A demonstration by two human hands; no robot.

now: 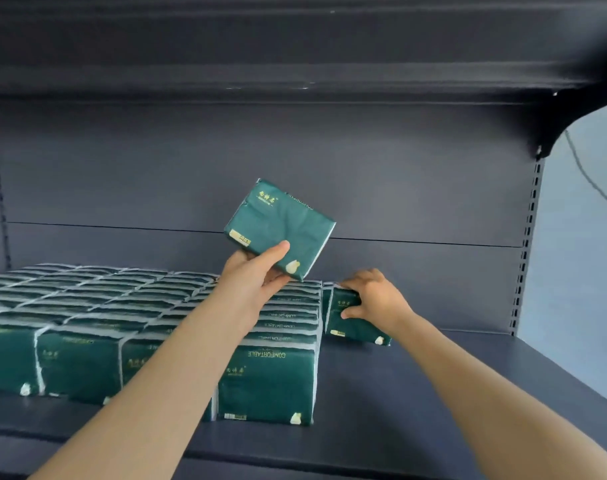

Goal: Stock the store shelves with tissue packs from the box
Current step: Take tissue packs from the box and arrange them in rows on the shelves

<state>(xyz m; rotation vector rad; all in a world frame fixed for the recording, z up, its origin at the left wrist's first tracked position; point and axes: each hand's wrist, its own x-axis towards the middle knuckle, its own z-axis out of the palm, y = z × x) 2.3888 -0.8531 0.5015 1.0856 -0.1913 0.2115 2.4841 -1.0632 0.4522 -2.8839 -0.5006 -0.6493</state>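
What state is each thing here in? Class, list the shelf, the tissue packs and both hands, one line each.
shelf: loaded across its left and middle.
stocked rows: standing on edge, packed tight.
raised pack: in the air, tilted, above the stocked rows.
shelf pack: standing on the shelf, right of the stocked rows.
left hand: grips the raised pack's lower edge.
right hand: grips the shelf pack from above.

bare shelf (416, 393) lies open right of packed tissue rows (149, 306); lone pack (350, 320) behind.
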